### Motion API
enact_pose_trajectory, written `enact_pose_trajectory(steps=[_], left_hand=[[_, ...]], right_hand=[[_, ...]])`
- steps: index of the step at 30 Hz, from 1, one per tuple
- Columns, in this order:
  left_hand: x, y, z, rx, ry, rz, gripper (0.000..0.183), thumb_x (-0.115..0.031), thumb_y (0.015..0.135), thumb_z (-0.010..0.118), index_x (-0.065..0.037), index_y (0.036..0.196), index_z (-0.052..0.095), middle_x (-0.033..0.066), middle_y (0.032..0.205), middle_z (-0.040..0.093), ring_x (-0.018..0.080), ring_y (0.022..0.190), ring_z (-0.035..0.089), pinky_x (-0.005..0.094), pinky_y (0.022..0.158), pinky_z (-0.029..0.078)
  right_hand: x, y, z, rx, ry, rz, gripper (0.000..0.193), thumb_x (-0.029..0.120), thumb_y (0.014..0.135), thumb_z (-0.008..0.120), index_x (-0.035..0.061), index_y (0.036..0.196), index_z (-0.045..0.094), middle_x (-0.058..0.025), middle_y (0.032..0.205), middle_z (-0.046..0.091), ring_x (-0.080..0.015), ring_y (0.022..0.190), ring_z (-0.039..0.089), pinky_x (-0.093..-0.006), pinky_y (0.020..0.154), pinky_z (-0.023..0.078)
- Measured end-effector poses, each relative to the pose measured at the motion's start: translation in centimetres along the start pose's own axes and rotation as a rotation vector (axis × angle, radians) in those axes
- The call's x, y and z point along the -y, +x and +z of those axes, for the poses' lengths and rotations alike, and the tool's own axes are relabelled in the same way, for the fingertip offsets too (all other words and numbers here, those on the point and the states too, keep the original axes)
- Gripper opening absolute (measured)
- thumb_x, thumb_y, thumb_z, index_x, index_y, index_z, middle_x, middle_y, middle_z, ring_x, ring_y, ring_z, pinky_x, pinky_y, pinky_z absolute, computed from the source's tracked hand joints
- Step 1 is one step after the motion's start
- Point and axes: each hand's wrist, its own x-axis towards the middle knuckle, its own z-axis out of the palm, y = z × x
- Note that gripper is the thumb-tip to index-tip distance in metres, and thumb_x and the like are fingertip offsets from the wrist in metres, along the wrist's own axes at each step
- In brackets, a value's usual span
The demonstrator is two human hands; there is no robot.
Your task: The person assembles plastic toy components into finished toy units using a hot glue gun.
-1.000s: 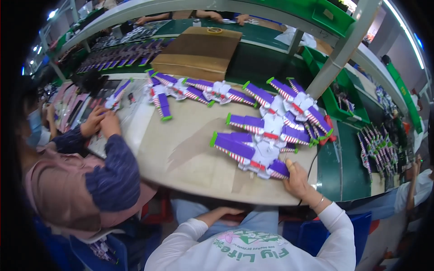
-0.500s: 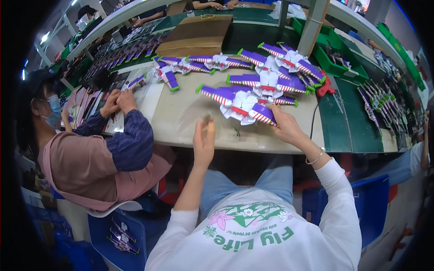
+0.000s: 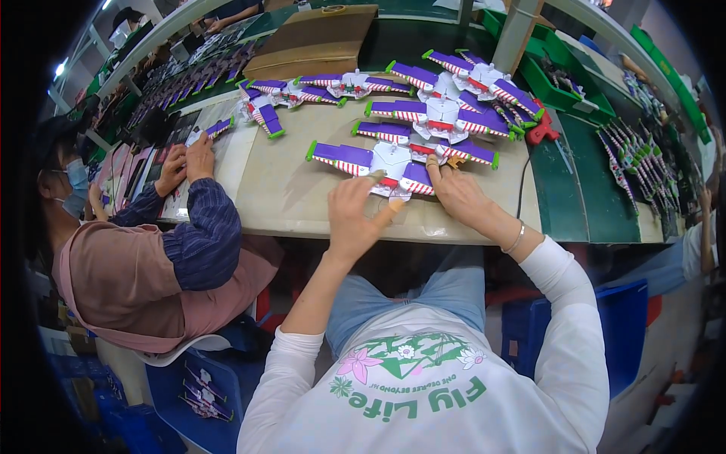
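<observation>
- Head view: the nearest winged toy part (image 3: 391, 157), white-bodied with purple panels, red-and-white striped edges and green tips, lies on the cream tabletop (image 3: 261, 200) by both hands.
- The left hand (image 3: 352, 218) has thumb and fingers spread apart at this part's lower middle.
- The right hand (image 3: 463, 195) bends its fingers by this part's right wing; whether they pinch it, I cannot tell.
- It looks like light, stiff, rather smooth plastic; thin wings and small central fittings could be its fragile spots, so the white body seems the safest hold.
- Similar purple-and-white winged parts (image 3: 442, 113) crowd beyond it, some overlapping.
- The tabletop looks flat and hard; right of the part are a red-handled tool (image 3: 541, 135) and, farther off, a green plastic bin (image 3: 546, 92).
- Beyond it, leftward, stands a brown cardboard box (image 3: 306, 49); well to its left sits a masked co-worker (image 3: 136, 280) in a pink apron.
</observation>
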Motion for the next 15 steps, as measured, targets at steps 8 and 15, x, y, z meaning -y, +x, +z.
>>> enact_pose_trajectory(steps=[8, 15], left_hand=[[0.8, -0.9, 3.4, 0.079, -0.188, -0.026, 0.016, -0.014, 0.077, 0.076, -0.001, 0.079, 0.066, 0.0082, 0.066, 0.057, 0.0248, 0.064, 0.054, 0.0354, 0.061, 0.041], [1.7, -0.4, 3.0, -0.001, -0.432, -0.458, 0.018, -0.009, 0.079, 0.074, 0.004, 0.075, 0.062, 0.0076, 0.063, 0.054, 0.0170, 0.058, 0.048, 0.0304, 0.054, 0.039]], right_hand=[[-0.5, -0.2, 0.4, 0.019, 0.021, -0.031, 0.050, 0.002, 0.085, 0.047, -0.0139, 0.132, 0.037, -0.0223, 0.087, 0.060, -0.0347, 0.077, 0.064, -0.0397, 0.058, 0.053], [0.1, -0.1, -1.4, 0.054, -0.025, -0.144, 0.046, 0.006, 0.086, 0.049, -0.0102, 0.129, 0.043, -0.0142, 0.086, 0.059, -0.0270, 0.079, 0.062, -0.0345, 0.067, 0.051]])
